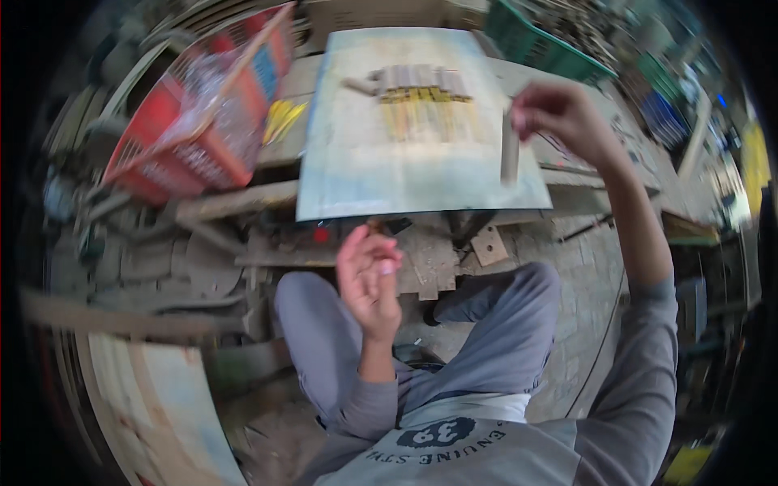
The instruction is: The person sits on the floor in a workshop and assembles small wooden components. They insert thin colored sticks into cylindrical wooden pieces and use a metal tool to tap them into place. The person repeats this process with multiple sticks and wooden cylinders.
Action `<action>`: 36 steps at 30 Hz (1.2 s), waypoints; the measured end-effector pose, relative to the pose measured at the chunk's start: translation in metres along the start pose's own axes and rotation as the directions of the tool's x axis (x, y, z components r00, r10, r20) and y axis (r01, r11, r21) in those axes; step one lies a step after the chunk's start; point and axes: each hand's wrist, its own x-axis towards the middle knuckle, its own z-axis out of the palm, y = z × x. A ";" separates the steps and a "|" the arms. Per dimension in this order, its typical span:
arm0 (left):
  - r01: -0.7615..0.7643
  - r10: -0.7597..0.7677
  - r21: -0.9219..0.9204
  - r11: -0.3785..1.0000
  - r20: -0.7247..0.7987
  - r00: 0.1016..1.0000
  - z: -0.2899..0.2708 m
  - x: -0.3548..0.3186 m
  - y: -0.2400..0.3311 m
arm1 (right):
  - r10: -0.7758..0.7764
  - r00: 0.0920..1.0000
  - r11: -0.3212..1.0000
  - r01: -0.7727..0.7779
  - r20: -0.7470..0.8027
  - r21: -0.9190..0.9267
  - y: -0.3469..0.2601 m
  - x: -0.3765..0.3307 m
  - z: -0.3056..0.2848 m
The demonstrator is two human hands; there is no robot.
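Strip [509,158] (blurred), top in right grip [561,120]

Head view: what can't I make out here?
In the head view:
Strips on the board: blur hides their count.
Piece in the right hand: blur hides its surface.
Left hand: blur hides whether it holds anything.
Red crate: plastic inside hides its bottom.
Green crate: cut off by upper edge.

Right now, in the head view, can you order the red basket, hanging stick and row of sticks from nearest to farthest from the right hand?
1. Hanging stick, held by the right hand.
2. Row of sticks, left of the hand, on the board.
3. Red basket, farthest left, past the board.
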 end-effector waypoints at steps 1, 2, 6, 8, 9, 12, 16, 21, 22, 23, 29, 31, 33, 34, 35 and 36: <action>0.025 -0.024 -0.011 1.000 0.062 0.998 -0.005 -0.002 -0.001 | -0.022 0.991 0.995 0.009 0.134 0.097 -0.011 -0.006 0.025; 0.100 -0.095 -0.048 0.994 0.107 0.990 -0.006 -0.002 0.009 | -0.001 0.978 0.993 -0.024 0.210 0.117 -0.023 -0.010 0.053; 0.291 -0.185 -0.408 0.865 0.279 0.942 -0.018 -0.004 0.017 | -0.251 0.898 0.968 0.230 0.362 0.103 -0.045 -0.009 0.136; 0.332 -0.264 -0.282 0.900 0.254 0.930 -0.036 -0.009 0.019 | -0.318 0.845 0.943 0.328 0.431 0.053 -0.057 0.006 0.160; 0.339 -0.300 -0.314 0.887 0.166 0.939 -0.032 -0.005 0.037 | -0.346 0.828 0.934 0.351 0.442 0.074 -0.059 0.021 0.172; 0.343 -0.332 -0.271 0.899 0.088 0.939 -0.057 0.001 0.041 | -0.478 0.831 0.832 0.532 0.286 -0.156 -0.041 0.092 0.197; 0.327 -0.320 -0.367 0.871 0.083 0.944 -0.069 0.008 0.038 | -0.451 0.884 0.760 0.451 0.121 -0.469 0.009 0.200 0.217; 0.326 -0.306 -0.341 0.882 0.113 0.945 -0.081 0.014 0.043 | -0.636 0.696 0.571 0.715 0.333 -0.404 0.042 0.256 0.252; 0.336 -0.314 -0.342 0.878 0.120 0.942 -0.084 0.015 0.043 | -0.648 0.676 0.541 0.732 0.350 -0.414 0.043 0.260 0.253; 0.347 -0.322 -0.343 0.873 0.129 0.938 -0.085 0.016 0.043 | -0.658 0.658 0.511 0.747 0.365 -0.426 0.045 0.265 0.252; 0.269 -0.263 -0.312 0.911 0.060 0.963 -0.085 0.022 0.046 | -0.639 0.769 0.732 0.614 0.015 -0.294 0.036 0.252 0.236; 0.140 -0.146 -0.250 0.958 -0.006 0.989 -0.087 0.023 0.038 | -0.268 0.961 0.862 0.206 0.072 0.464 0.017 0.231 0.215; 0.067 -0.075 -0.187 0.980 -0.037 0.996 -0.085 0.024 0.036 | -0.148 0.973 0.711 -0.020 0.178 0.702 -0.017 0.185 0.196; 0.057 -0.063 -0.152 0.987 -0.039 0.997 -0.084 0.023 0.037 | -0.130 0.969 0.712 -0.056 0.210 0.700 -0.030 0.163 0.189; 0.047 -0.051 -0.122 0.991 -0.034 0.998 -0.082 0.023 0.038 | -0.110 0.966 0.713 -0.088 0.235 0.696 -0.042 0.142 0.181; 0.039 -0.043 -0.123 0.992 -0.026 0.999 -0.081 0.022 0.038 | -0.088 0.961 0.712 -0.122 0.260 0.692 -0.050 0.121 0.174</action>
